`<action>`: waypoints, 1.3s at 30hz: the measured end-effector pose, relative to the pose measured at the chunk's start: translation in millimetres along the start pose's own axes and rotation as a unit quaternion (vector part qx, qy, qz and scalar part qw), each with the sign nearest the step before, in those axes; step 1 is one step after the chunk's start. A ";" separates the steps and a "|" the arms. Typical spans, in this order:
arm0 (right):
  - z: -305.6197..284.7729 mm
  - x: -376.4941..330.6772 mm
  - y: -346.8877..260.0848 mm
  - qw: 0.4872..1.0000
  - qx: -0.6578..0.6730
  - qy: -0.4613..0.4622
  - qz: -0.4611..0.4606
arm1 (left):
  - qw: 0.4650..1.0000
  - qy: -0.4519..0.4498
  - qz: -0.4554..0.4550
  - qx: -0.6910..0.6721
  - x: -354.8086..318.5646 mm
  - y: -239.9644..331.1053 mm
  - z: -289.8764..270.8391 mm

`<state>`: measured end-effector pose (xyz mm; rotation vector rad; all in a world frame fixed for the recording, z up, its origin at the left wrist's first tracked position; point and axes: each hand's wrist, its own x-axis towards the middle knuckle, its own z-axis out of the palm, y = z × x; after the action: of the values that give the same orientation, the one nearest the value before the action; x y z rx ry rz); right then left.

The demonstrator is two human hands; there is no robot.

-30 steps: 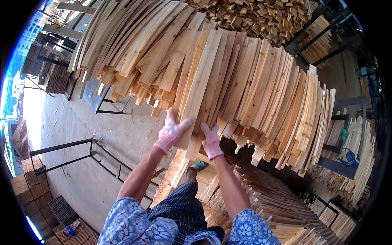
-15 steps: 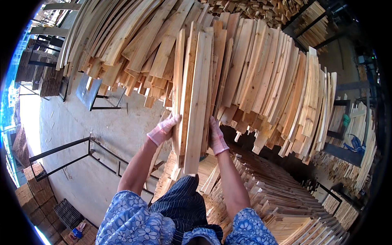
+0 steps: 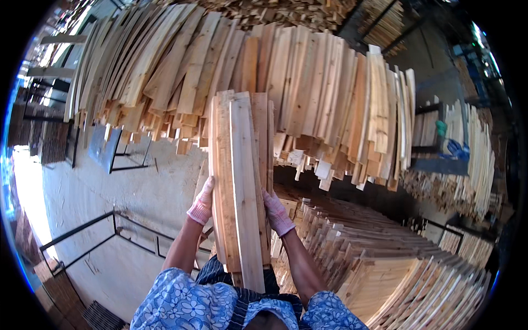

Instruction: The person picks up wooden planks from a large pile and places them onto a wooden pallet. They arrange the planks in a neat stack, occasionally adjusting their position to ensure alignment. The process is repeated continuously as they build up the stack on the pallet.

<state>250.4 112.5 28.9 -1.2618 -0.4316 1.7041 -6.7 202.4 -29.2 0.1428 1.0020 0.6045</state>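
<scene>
Between my two hands I hold a bundle of wooden boards point(image 3: 246, 181), long and pale, with their near ends close to my body. My left hand point(image 3: 202, 201), in a pale pink glove, presses against the bundle's left side. On the right side my right hand point(image 3: 277, 213), gloved alike, grips the outer boards. The palms and parts of the fingers are hidden behind the wood. Beyond the bundle lies a wide stack of boards point(image 3: 300, 82), their near ends uneven.
Below right stands another large stack of boards point(image 3: 379, 286). A black metal frame point(image 3: 114, 213) is on the concrete floor point(image 3: 82, 187) at left, with a blue panel point(image 3: 102, 147) farther off. More boards point(image 3: 467, 159) rest at far right, beside a dark metal rack point(image 3: 440, 166).
The held bundle has come back toward my body, away from the wide stack, with both hands still on it. The view has shifted slightly.
</scene>
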 end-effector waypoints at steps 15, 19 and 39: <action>-14.4 -315.0 1.1 0.863 0.160 0.447 -0.174 | 0.893 -0.345 -0.181 0.224 -60.5 -139.5 228.1; -28.8 -399.4 45.1 0.766 0.223 0.542 -0.266 | 0.790 -0.440 -0.264 0.334 -96.5 -238.2 319.6; -9.2 -772.7 363.0 0.511 0.181 0.832 0.122 | 0.101 -0.347 0.368 0.857 -323.9 -448.1 374.6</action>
<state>109.5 -714.8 186.1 -1.9713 1.2415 0.0408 359.1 -283.9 245.8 2.9576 -0.0629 -0.2806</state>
